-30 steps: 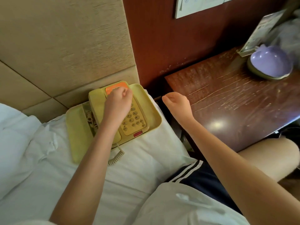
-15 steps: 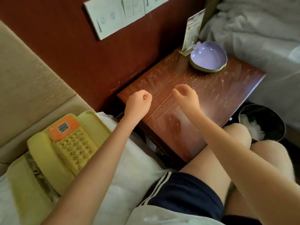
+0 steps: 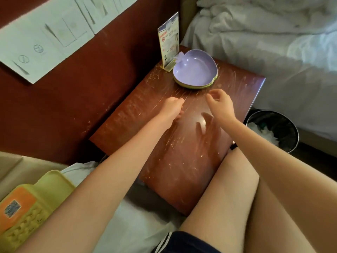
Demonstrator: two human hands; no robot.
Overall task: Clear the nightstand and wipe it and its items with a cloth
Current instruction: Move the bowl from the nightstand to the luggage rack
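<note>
Both your hands hover over the middle of the scratched wooden desk [image 3: 191,161], just short of the dishes. Your left hand [image 3: 172,107] has its fingers loosely curled and holds nothing. Your right hand [image 3: 220,104] is relaxed with its fingers half bent, also holding nothing. At the far end of the desk a purple dish [image 3: 195,70] sits stacked on a green one, touching the upright sign card [image 3: 168,42] behind it. The yellow phone [image 3: 27,207] lies off the desk, on the white bedding at near left. A black bin [image 3: 273,128] stands to the right of the desk.
</note>
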